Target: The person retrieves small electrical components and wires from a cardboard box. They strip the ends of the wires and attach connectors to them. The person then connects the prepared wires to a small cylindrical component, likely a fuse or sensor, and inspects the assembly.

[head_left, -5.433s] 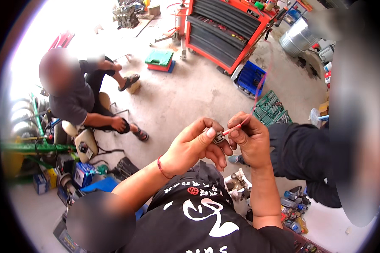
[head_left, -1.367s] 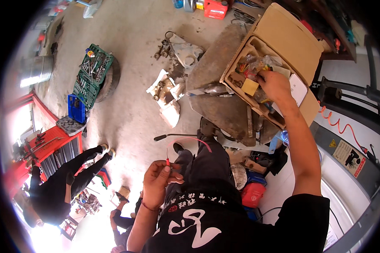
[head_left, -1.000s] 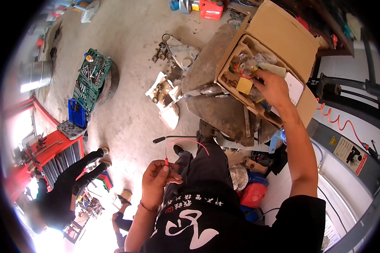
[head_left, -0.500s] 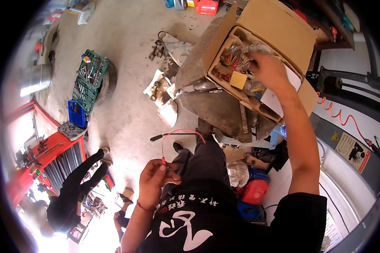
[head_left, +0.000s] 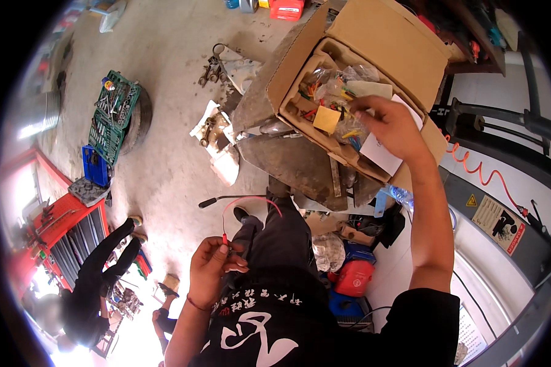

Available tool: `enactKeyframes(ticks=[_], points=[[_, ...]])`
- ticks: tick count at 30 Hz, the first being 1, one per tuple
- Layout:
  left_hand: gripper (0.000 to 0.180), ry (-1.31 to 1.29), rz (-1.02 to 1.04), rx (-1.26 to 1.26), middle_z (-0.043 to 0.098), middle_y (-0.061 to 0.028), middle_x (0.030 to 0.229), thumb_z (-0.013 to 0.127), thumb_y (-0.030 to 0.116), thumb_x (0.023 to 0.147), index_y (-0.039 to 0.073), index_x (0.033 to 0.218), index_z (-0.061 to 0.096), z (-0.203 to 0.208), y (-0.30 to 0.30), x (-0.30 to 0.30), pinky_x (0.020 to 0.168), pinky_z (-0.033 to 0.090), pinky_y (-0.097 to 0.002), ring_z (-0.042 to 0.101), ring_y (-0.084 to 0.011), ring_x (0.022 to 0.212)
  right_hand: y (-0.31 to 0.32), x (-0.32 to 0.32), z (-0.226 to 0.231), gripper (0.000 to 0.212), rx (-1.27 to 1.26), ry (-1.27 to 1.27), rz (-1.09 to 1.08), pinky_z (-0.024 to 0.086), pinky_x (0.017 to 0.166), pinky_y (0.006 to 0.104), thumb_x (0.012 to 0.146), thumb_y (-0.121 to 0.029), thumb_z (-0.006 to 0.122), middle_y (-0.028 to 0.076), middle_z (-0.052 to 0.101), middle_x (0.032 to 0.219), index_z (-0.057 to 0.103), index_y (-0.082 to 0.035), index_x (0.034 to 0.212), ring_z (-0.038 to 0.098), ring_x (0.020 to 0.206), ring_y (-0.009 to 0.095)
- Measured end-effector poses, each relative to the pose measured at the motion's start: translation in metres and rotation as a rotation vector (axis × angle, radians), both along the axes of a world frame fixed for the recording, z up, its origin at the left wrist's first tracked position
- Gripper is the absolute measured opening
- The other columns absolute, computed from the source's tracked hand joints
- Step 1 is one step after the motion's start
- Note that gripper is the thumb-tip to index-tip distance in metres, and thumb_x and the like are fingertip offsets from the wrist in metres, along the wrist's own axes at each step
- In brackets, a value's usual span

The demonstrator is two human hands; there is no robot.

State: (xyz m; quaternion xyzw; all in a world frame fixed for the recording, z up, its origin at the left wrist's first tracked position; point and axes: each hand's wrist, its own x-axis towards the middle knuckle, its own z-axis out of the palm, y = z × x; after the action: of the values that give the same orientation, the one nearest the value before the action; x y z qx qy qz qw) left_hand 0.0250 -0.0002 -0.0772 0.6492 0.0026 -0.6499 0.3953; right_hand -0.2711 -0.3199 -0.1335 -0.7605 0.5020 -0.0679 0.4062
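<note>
My left hand [head_left: 212,269] is closed in a pinch on a red wire [head_left: 250,198]. A red connector sleeve [head_left: 224,239] stands up from between the thumb and finger, and the wire arcs from it to the right, its far end loose. Over an open cardboard box [head_left: 427,66], my right hand [head_left: 389,125] reaches in from the right, its fingers bent and somewhat apart, with no held thing visible. Below its fingertips lie clear plastic bags [head_left: 332,92] of small coloured parts and a yellow square [head_left: 327,120]. A white sheet [head_left: 382,153] sticks out under the right wrist.
The box sits on a dark, worn support [head_left: 288,165]. On the floor to the left, a green tool case [head_left: 113,116] rests on a tyre [head_left: 142,119]. Wrenches [head_left: 213,70] lie farther off. Another person [head_left: 89,293] is at lower left, near a red cabinet [head_left: 73,214].
My right hand has drawn back from the bags toward the box's right side. My left hand keeps its pinch on the red wire. The whole view has shifted slightly.
</note>
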Motion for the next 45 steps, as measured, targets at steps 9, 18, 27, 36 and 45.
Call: enactKeyframes(ticks=[9,18,27,36,45], points=[[0.026,0.005,-0.034,0.017,0.064,-0.0238,0.104,0.056,0.018,0.101,-0.005,0.112,0.049,-0.006,-0.002,-0.003,0.071,0.061,-0.0391,0.070,-0.0276,0.078,0.007,-0.001,-0.021,0.021,-0.289,0.537,0.228,0.052,0.079,0.0438,0.087,-0.015,0.060,0.010,0.069,0.103,0.070,-0.010,0.105,0.066,0.092,0.032],[0.027,-0.022,-0.020,0.020,0.064,-0.0243,0.105,0.057,0.018,0.101,-0.005,0.112,0.049,-0.004,-0.001,-0.003,0.070,0.061,-0.0384,0.070,-0.0281,0.077,-0.005,-0.007,-0.018,0.030,-0.073,0.030,-0.154,0.053,0.078,0.0381,0.087,-0.019,0.064,0.009,0.072,0.100,0.068,-0.009,0.115,0.068,0.088,0.026],[0.027,-0.020,-0.072,0.031,0.064,-0.0238,0.105,0.056,0.018,0.101,-0.006,0.112,0.049,-0.009,-0.004,0.001,0.070,0.061,-0.0380,0.070,-0.0277,0.078,0.005,-0.019,-0.023,0.027,-0.286,0.473,-0.012,0.053,0.078,0.0453,0.083,-0.023,0.069,0.013,0.068,0.103,0.066,-0.009,0.107,0.067,0.093,0.035],[0.024,0.004,-0.051,0.028,0.063,-0.0221,0.106,0.054,0.014,0.102,-0.006,0.113,0.050,-0.015,-0.003,0.011,0.073,0.062,-0.0388,0.069,-0.0272,0.082,-0.013,-0.028,-0.004,0.031,-0.219,0.414,-0.044,0.053,0.081,0.0421,0.082,-0.027,0.070,0.014,0.070,0.099,0.070,-0.008,0.107,0.067,0.092,0.034],[0.025,-0.017,-0.036,0.036,0.063,-0.0225,0.105,0.054,0.016,0.102,-0.006,0.113,0.049,-0.016,-0.010,0.016,0.072,0.061,-0.0383,0.070,-0.0271,0.080,0.010,0.002,-0.010,0.017,-0.211,0.626,0.123,0.052,0.079,0.0434,0.081,-0.012,0.061,0.011,0.067,0.100,0.070,-0.009,0.095,0.065,0.093,0.034]])
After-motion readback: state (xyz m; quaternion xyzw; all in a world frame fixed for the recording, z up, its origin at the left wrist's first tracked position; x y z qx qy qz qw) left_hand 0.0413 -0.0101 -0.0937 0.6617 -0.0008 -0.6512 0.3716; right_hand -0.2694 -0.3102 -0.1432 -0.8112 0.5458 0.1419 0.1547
